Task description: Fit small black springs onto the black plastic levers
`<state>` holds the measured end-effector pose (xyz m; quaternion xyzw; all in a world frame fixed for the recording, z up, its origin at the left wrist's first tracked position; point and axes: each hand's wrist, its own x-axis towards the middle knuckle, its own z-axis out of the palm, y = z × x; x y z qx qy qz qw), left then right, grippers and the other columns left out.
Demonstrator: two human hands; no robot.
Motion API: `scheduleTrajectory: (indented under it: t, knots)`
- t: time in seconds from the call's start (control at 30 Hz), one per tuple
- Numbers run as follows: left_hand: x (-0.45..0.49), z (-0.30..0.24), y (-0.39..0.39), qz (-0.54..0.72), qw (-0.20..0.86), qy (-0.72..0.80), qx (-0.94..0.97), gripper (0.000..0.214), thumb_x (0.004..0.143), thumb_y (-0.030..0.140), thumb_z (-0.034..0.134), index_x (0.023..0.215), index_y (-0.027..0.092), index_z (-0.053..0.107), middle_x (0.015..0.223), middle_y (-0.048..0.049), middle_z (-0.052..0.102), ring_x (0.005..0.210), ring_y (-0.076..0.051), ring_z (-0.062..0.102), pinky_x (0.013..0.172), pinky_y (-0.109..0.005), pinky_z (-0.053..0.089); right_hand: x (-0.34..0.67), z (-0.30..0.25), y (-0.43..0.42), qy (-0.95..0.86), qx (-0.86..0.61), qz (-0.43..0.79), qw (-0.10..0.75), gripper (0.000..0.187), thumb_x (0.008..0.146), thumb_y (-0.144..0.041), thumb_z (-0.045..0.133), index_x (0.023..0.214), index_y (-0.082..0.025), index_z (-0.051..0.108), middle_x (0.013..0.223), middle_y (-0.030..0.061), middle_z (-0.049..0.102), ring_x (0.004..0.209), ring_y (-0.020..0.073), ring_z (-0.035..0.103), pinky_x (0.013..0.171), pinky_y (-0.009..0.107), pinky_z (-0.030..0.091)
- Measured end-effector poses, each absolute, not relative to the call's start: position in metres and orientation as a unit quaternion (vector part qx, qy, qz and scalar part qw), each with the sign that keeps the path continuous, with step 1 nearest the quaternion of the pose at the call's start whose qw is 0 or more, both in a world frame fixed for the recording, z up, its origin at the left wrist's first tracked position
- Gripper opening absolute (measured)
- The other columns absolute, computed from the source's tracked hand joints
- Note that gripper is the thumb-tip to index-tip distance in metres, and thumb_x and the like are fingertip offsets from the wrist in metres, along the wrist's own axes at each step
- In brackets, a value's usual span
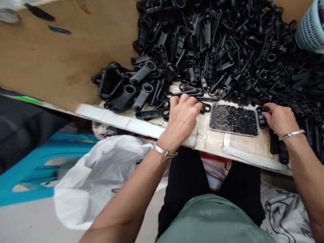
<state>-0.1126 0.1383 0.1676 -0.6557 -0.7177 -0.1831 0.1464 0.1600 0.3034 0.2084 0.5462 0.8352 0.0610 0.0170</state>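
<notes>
A big heap of black plastic parts [227, 50] with ring-shaped ends covers the wooden table [50, 57]. My left hand [183, 114] rests near the table's front edge, fingers curled over a flat black part [192, 91]. My right hand [278, 118] lies to the right, fingers closed on a short black part [260, 116]. Between the hands sits a shallow clear tray [233, 119] full of small dark screws. Both wrists wear a metal bangle.
A light blue mesh basket [311, 30] stands at the far right. Below the table edge hang a white plastic bag [101, 175] and a blue plastic stool [32, 168]. A group of thicker black tubes [131, 87] lies at the heap's left.
</notes>
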Motion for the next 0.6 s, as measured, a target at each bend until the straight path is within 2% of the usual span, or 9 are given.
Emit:
scheduleTrajectory:
  t: [0.1, 0.17, 0.3, 0.43, 0.6]
  knots:
    - [-0.121, 0.163, 0.150, -0.166, 0.134, -0.696, -0.685, 0.022, 0.092, 0.013, 0.043, 0.081, 0.022, 0.060, 0.083, -0.0041, 0.063, 0.092, -0.025, 0.050, 0.083, -0.042, 0.036, 0.176, 0.210, 0.306, 0.839, 0.541, 0.007, -0.056, 0.031, 0.089, -0.018, 0.055, 0.117, -0.015, 0.069, 0.090, 0.0127, 0.072, 0.088, 0.0283, 0.070, 0.083, 0.037, 0.052]
    - [-0.124, 0.159, 0.153, -0.181, 0.124, -0.691, -0.689, 0.021, 0.091, 0.014, 0.044, 0.079, 0.021, 0.059, 0.082, -0.0046, 0.062, 0.092, -0.025, 0.051, 0.086, -0.044, 0.035, 0.188, 0.212, 0.304, 0.830, 0.545, -0.038, -0.107, 0.029, 0.088, -0.016, 0.054, 0.112, -0.015, 0.070, 0.079, 0.0080, 0.072, 0.075, 0.0231, 0.071, 0.078, 0.033, 0.054]
    - [-0.125, 0.161, 0.151, -0.195, 0.092, -0.687, -0.694, 0.020, 0.092, 0.019, 0.046, 0.079, 0.021, 0.061, 0.083, -0.0052, 0.064, 0.093, -0.024, 0.051, 0.091, -0.045, 0.033, 0.201, 0.218, 0.290, 0.815, 0.555, -0.090, -0.137, 0.025, 0.088, -0.022, 0.057, 0.107, -0.015, 0.071, 0.070, 0.0040, 0.071, 0.059, 0.0199, 0.069, 0.068, 0.031, 0.055]
    - [-0.123, 0.165, 0.148, -0.165, 0.087, -0.699, -0.690, 0.024, 0.093, 0.018, 0.040, 0.083, 0.021, 0.062, 0.088, -0.0063, 0.066, 0.095, -0.025, 0.052, 0.092, -0.046, 0.032, 0.192, 0.217, 0.278, 0.840, 0.528, -0.067, -0.106, 0.021, 0.087, -0.025, 0.061, 0.102, -0.016, 0.073, 0.077, 0.0053, 0.073, 0.073, 0.0229, 0.071, 0.077, 0.033, 0.054]
    - [-0.122, 0.160, 0.148, -0.196, 0.082, -0.685, -0.697, 0.021, 0.090, 0.016, 0.041, 0.082, 0.021, 0.059, 0.085, -0.0047, 0.066, 0.094, -0.025, 0.052, 0.093, -0.048, 0.031, 0.175, 0.206, 0.277, 0.847, 0.527, -0.031, -0.061, 0.027, 0.088, -0.026, 0.061, 0.109, -0.014, 0.071, 0.079, 0.0071, 0.074, 0.083, 0.0260, 0.071, 0.085, 0.037, 0.052]
